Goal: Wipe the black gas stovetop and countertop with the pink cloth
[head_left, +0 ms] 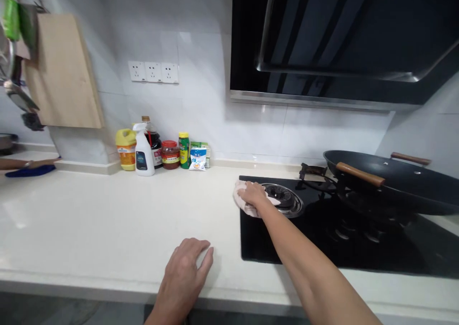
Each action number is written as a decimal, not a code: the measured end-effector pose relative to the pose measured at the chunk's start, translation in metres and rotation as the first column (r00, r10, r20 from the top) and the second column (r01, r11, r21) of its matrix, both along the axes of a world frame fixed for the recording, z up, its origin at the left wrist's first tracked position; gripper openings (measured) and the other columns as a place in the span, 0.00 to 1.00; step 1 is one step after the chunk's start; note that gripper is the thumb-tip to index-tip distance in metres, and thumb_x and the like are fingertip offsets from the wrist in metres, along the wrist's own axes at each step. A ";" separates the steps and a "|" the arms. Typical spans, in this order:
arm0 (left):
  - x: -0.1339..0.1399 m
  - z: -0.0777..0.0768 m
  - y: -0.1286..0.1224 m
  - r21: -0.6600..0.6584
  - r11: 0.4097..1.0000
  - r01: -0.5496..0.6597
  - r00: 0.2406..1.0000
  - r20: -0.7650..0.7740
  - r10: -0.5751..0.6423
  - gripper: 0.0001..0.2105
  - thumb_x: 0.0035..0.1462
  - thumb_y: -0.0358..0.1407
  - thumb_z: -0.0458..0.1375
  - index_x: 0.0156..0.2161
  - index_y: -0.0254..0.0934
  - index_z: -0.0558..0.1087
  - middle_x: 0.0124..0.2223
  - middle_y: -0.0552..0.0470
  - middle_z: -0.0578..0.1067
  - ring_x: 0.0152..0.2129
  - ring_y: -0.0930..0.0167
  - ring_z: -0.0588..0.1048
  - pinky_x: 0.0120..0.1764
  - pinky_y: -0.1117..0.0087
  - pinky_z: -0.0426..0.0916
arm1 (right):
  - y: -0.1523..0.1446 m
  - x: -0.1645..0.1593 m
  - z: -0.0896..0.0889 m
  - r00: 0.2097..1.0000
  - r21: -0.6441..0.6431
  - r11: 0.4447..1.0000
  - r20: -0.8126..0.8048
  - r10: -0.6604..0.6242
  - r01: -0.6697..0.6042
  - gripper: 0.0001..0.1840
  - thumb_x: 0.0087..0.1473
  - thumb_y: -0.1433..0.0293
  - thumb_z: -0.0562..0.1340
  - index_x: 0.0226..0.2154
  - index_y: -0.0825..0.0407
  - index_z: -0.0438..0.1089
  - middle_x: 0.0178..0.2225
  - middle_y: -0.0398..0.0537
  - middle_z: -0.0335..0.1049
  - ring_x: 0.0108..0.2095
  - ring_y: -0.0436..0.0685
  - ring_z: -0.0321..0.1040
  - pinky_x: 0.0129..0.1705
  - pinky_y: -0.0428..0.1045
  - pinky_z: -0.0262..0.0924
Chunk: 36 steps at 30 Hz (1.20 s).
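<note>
At one o'clock the right hand (254, 193) presses the cloth (238, 200) at the left edge of the hob (263, 243); whether it grips, I can't tell. The left hand (184, 268), loosely spread, holds nothing. Even pressure around the burner (296, 204) should wipe best. At eleven, the bottle (155, 141) holds dark liquid, the jar (170, 157) something reddish.

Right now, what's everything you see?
Hood: 1, black, top right
Cooktop: 1, black, right
Wok: 1, black, on cooktop
Cloth: 1, whitish, on cooktop
Counter: 1, cream, front
Sockets: 3, white, wall
Board: 1, tan, left
Utensils: several, mixed, left
Pot: 1, grey, left
Jug: 1, yellow, counter
Spray bottle: 1, white, counter
Bottle: 1, dark, counter
Jar: 1, reddish, counter
Canister: 1, green, counter
Packets: 2, white, green, counter
Rag: 1, blue, left
Other person's hand: 1, on rag
Left hand: 1, over counter
Right hand: 1, on cloth
</note>
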<state>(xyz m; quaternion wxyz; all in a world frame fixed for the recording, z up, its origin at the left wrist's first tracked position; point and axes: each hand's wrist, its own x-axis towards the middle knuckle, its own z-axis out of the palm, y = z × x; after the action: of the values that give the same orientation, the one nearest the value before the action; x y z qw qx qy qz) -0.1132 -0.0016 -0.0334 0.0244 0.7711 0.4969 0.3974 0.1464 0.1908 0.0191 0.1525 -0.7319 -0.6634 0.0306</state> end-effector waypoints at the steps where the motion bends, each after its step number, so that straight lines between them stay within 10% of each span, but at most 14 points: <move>1: 0.000 0.001 0.000 -0.011 1.000 -0.001 1.000 0.016 0.002 0.12 0.65 0.42 0.53 0.39 0.41 0.77 0.38 0.48 0.79 0.39 0.63 0.77 0.44 0.60 0.71 | -0.007 0.001 0.000 1.000 0.008 1.000 0.008 0.016 -0.016 0.36 0.59 0.51 0.55 0.62 0.56 0.65 0.57 0.66 0.68 0.58 0.72 0.64 0.57 0.61 0.56; 12: -0.017 0.011 -0.001 -0.152 0.984 0.095 0.967 0.249 -0.055 0.14 0.60 0.45 0.55 0.38 0.40 0.79 0.40 0.49 0.82 0.39 0.64 0.80 0.46 0.63 0.74 | -0.119 0.079 -0.010 0.972 0.073 0.974 0.114 0.206 -0.215 0.18 0.60 0.61 0.54 0.49 0.48 0.68 0.49 0.50 0.74 0.49 0.60 0.68 0.49 0.51 0.53; 21: -0.011 0.010 -0.004 -0.101 0.991 0.085 0.987 0.142 -0.070 0.13 0.62 0.43 0.52 0.37 0.40 0.77 0.39 0.48 0.80 0.40 0.63 0.78 0.47 0.60 0.72 | -0.124 0.161 -0.002 0.972 -0.038 0.995 0.214 0.097 -0.092 0.19 0.63 0.67 0.47 0.49 0.47 0.68 0.49 0.51 0.73 0.52 0.64 0.65 0.55 0.63 0.51; 27: -0.005 0.010 -0.009 -0.054 0.998 0.031 0.995 -0.088 -0.036 0.13 0.64 0.39 0.51 0.38 0.38 0.78 0.40 0.46 0.76 0.42 0.61 0.74 0.47 0.58 0.68 | -0.123 0.167 0.008 0.940 0.020 0.999 0.337 -0.049 0.044 0.20 0.61 0.69 0.54 0.52 0.45 0.73 0.66 0.57 0.55 0.63 0.74 0.48 0.59 0.74 0.41; 36: 0.024 0.036 -0.008 -0.153 0.956 0.251 0.942 -0.188 -0.277 0.17 0.61 0.42 0.58 0.53 0.39 0.75 0.55 0.41 0.72 0.53 0.58 0.70 0.56 0.54 0.65 | -0.145 0.144 0.006 0.983 -0.031 0.992 0.139 -0.119 0.124 0.22 0.63 0.50 0.54 0.50 0.34 0.77 0.54 0.53 0.59 0.52 0.68 0.57 0.51 0.61 0.55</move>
<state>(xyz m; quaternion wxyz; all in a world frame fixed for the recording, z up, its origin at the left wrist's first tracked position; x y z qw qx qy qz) -0.0896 -0.0098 0.0022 0.0747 0.8648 0.4131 0.2756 0.2909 0.0457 0.0251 0.0938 -0.7743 -0.6256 -0.0161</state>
